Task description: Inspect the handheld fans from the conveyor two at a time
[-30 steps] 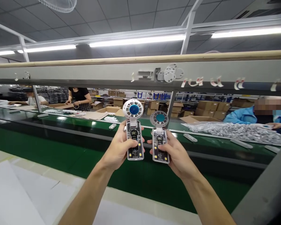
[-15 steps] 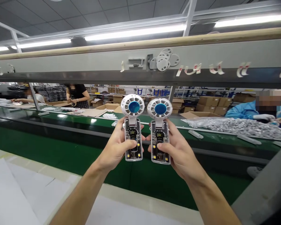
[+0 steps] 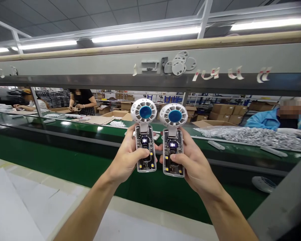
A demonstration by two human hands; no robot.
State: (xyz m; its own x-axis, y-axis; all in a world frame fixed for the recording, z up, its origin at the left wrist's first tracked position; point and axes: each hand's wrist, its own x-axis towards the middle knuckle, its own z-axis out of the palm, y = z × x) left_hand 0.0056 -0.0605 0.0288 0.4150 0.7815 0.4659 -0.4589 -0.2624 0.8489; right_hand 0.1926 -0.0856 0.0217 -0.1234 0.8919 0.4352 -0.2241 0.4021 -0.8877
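I hold two small handheld fans upright, side by side, above the green conveyor belt (image 3: 65,160). My left hand (image 3: 126,159) grips the clear handle of the left fan (image 3: 144,132), thumb on its front. My right hand (image 3: 193,164) grips the right fan (image 3: 174,137) the same way. Each fan has a white round head with a blue centre and a transparent body with a lit display and small yellow lights.
A grey overhead rail (image 3: 150,70) crosses above. Across the belt lie a heap of small white parts (image 3: 251,135) and loose pieces. Two people (image 3: 82,100) work at the far left, one in blue (image 3: 278,118) at the right. Cardboard boxes (image 3: 223,112) stand behind. White sheets (image 3: 20,204) lie near me.
The right fan's head has come up level with the left one. Both fans now sit closer together and slightly higher, and their displays show a bluish glow.
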